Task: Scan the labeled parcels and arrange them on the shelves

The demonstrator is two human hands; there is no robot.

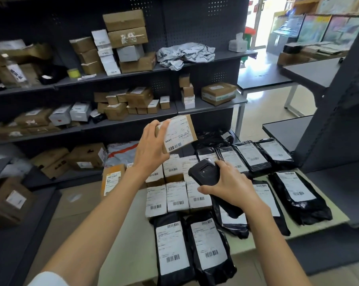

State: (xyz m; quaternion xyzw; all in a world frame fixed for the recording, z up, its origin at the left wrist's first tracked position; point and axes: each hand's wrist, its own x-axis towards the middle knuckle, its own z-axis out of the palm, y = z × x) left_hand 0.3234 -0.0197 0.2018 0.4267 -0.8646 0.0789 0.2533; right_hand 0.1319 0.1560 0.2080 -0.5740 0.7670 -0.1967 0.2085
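Dark metal shelves fill the back wall of a parcel room, their three visible tiers crowded with brown cartons, white-labelled boxes and a crumpled grey mailer bag on the top right. Below them, a pale tabletop carries rows of labelled parcels — black plastic mailers along the near edge and the right side, and small white-labelled boxes packed side by side in the middle. An orange-brown box stands upright at the tabletop's left edge, with more cartons resting on the lowest shelf behind it. A second dark shelf unit rises at the right, and a bright doorway shows beyond it. The person's left hand holds a small brown cardboard parcel up in the air above the tabletop, in front of the shelves, fingers curled over its left side and the thumb under its lower corner; the parcel's white label and barcode face the camera, tilted. The right hand grips a black handheld scanner just below that parcel — fingers wrapped round its body, its top end angled up towards the barcode, the two not touching.
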